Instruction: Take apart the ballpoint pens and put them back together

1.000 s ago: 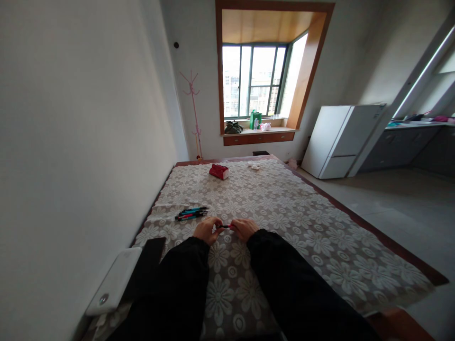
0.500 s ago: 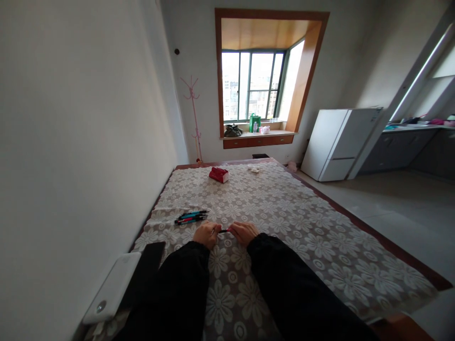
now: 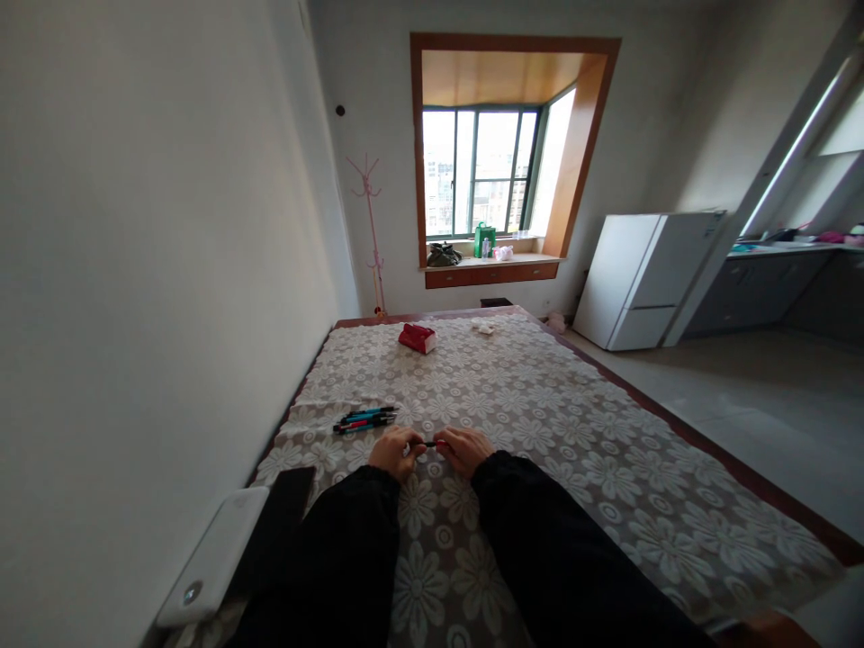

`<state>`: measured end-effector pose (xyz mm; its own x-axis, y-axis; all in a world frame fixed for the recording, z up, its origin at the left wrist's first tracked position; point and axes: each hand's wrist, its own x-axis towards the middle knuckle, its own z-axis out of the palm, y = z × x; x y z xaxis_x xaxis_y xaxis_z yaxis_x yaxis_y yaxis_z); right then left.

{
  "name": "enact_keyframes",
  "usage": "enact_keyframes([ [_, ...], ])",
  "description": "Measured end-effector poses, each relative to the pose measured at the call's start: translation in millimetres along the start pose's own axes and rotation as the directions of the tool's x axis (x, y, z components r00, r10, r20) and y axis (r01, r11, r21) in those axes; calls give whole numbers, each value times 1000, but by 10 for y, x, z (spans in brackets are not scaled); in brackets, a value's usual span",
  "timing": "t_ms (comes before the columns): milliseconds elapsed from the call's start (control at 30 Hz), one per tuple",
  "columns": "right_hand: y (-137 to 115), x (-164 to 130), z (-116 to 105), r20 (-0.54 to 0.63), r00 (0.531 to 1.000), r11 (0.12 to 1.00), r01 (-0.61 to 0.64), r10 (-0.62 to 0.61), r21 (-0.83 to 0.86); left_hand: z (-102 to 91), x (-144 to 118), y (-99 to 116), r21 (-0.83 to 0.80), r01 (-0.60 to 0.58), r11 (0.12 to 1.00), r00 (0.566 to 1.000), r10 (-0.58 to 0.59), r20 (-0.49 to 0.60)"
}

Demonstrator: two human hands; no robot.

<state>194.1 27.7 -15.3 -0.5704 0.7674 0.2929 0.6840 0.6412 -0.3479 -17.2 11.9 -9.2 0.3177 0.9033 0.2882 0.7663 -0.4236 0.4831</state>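
My left hand (image 3: pixel 397 452) and right hand (image 3: pixel 465 448) face each other, fingertips drawn in narrow, with one slim pen (image 3: pixel 431 444) pinched between them. Its long axis runs sideways, roughly in line with the tabletop's near edge: the dark part shows by my left fingers, the red part by my right. Only a short middle stretch is bare, so neither hand is clearly nearer to it; I can't tell what my fingers cover at the ends, nor whether my hands rest on the patterned tablecloth (image 3: pixel 540 423).

Just beyond my left hand, on the side toward the tabletop's left edge, lies a loose bundle of pens (image 3: pixel 364 420), blue, black and red. They lie mostly sideways too, tilted slightly, and my left hand is clearly the nearer one to them.

By the near left corner sit a white device (image 3: pixel 214 558) and, beside it, a flat black slab (image 3: pixel 280 508), partly hidden by my left sleeve (image 3: pixel 330 549). Toward the far edge lies a red packet (image 3: pixel 417 338) with a pale end, and to its right some small white scraps (image 3: pixel 482 329), too small to make out. Past that edge are a pink coat stand (image 3: pixel 371 216), a window (image 3: pixel 496 171) and a white refrigerator (image 3: pixel 648 279).
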Motion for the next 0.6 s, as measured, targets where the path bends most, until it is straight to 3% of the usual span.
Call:
enact_keyframes([
  [233, 24, 17, -9, -34, 999, 999, 6, -8, -38, -8, -9, 3, 80, 84, 993, 996, -84, -5],
  [433, 21, 15, 1, -48, 999, 998, 2, -5, -64, 13, -3, -30, 38, 59, 998, 997, -57, -54],
  [600, 88, 16, -47, -86, 988, 980, -141, 130, -141, 12, -8, -54, 47, 138, 989, 984, -132, -117],
])
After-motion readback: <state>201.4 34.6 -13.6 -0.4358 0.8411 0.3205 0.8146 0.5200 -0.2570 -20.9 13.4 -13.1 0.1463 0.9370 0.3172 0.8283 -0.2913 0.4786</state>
